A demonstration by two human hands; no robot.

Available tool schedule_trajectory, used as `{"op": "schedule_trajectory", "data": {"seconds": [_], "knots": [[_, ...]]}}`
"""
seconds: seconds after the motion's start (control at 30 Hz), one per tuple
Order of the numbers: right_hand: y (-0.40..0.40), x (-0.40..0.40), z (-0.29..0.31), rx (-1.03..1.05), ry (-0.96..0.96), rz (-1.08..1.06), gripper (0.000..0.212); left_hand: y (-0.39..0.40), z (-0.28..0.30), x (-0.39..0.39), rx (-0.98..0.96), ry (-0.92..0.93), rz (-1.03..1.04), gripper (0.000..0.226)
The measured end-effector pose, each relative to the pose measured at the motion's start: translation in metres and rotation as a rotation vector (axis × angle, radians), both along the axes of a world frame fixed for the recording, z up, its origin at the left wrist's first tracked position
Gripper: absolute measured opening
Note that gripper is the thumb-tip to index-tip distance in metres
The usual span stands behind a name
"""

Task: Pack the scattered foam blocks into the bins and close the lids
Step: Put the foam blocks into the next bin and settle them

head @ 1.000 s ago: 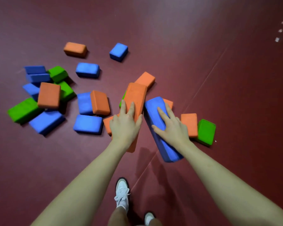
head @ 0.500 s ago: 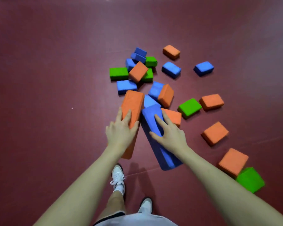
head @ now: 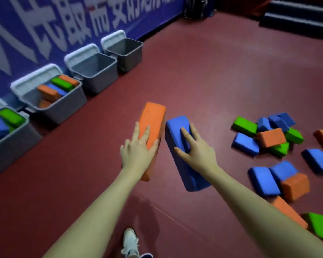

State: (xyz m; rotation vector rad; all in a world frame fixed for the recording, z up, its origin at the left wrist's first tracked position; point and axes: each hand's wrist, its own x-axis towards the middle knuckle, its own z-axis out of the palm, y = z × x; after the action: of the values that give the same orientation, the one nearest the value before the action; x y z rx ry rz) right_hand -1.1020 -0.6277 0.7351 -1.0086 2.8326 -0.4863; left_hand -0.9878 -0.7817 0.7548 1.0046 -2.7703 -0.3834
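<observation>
The left hand (head: 138, 151) grips an orange block (head: 152, 131) and the right hand (head: 196, 152) a blue block (head: 183, 157), both carried lengthwise, pointing away; the bins (head: 95, 71) (lids up) lie ahead-left, nearer the left hand.

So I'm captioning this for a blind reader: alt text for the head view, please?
A person's left hand holds an orange block and the right hand a blue block, above a red floor. Four open grey bins line a blue banner at left; loose blocks lie right.
</observation>
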Motion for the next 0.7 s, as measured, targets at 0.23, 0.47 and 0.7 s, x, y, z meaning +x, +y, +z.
{"op": "schedule_trajectory", "data": {"seconds": [0.23, 0.47, 0.7], "knots": [[-0.208, 0.031, 0.018, -0.066, 0.021, 0.219, 0.070, -0.179, 0.011, 0.065, -0.038, 0.017, 0.234, 0.058], [-0.356, 0.035, 0.029, -0.096, 0.033, 0.395, 0.070, -0.294, 0.018, 0.090, -0.050, 0.057, 0.414, 0.058], [-0.499, -0.003, 0.033, -0.155, -0.059, 0.447, 0.068, -0.414, 0.020, 0.059, -0.049, 0.090, 0.562, 0.057]]}}
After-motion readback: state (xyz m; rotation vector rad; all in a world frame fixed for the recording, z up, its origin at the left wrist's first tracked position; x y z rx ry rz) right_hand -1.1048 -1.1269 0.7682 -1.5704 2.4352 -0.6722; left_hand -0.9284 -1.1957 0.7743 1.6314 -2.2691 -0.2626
